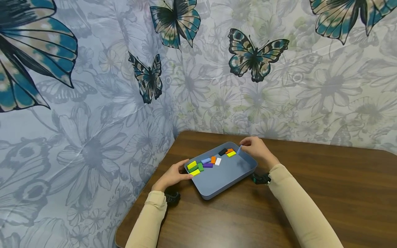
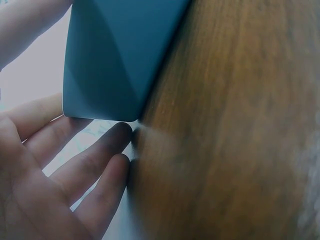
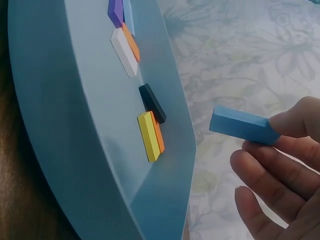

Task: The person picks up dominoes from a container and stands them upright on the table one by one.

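A grey-blue rectangular tray (image 1: 214, 181) stands on the table, with several small coloured blocks lying along its left and far sides. My left hand (image 1: 172, 175) grips the tray's left end, thumb on the near side and fingers round the outer wall; the left wrist view shows fingertips under the tray's end (image 2: 100, 95). Between thumb and fingers my right hand (image 1: 256, 150) pinches a blue block (image 3: 242, 125), held above the tray's far right corner. Nearest to it in the tray are a yellow block (image 3: 148, 137), an orange block (image 3: 158, 134) and a black block (image 3: 152, 104).
At the tray's left end lie yellow and green blocks (image 1: 200, 167). A purple block (image 1: 207, 165) and a white block (image 1: 218, 161) lie nearer the middle. The brown wooden table (image 1: 325, 179) meets butterfly-patterned cloth (image 1: 201, 103) at its back and left.
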`<state>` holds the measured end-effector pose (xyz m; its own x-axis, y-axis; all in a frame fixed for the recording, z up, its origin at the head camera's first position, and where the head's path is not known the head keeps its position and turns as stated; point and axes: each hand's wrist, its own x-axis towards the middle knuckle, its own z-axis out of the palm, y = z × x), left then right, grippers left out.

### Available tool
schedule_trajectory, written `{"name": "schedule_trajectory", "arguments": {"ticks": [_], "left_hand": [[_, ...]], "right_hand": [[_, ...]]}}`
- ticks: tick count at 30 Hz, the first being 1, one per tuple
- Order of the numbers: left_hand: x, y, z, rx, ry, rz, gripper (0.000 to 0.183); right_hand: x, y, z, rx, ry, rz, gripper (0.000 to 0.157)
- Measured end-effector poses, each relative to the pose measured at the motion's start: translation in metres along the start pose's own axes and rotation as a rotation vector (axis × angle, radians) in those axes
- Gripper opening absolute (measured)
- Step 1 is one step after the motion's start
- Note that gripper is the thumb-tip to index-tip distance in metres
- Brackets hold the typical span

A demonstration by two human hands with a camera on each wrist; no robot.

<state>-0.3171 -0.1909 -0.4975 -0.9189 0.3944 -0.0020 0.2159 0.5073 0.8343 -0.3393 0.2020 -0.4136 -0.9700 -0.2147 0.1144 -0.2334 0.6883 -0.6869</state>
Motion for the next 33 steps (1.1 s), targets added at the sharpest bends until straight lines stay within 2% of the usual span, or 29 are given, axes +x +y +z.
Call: {"name": "schedule_trajectory", "arguments": {"ticks": [10,19,25,29,33], "left_hand": [[-0.002,-0.001,0.000,0.010,-0.009,0.005,0.086],[-0.001,-0.001,-0.001,-0.005,-0.004,0.014,0.084],[-0.004,0.001,-0.001,0.007,-0.019,0.009,0.087],[-0.004,0.000,-0.001,0.011,-0.022,0.013,0.088],[-0.003,0.000,-0.003,0.010,-0.013,0.014,0.088]], "right_hand": [[-0.020,0.011,-0.007,0.113,0.084,-0.014,0.032],[-0.039,0.025,-0.008,0.205,0.214,-0.004,0.030],[-0.053,0.044,-0.005,0.268,0.279,0.056,0.036],[-0.058,0.053,-0.006,0.286,0.302,0.060,0.036],[-0.060,0.057,-0.010,0.245,0.323,0.043,0.034]]}}
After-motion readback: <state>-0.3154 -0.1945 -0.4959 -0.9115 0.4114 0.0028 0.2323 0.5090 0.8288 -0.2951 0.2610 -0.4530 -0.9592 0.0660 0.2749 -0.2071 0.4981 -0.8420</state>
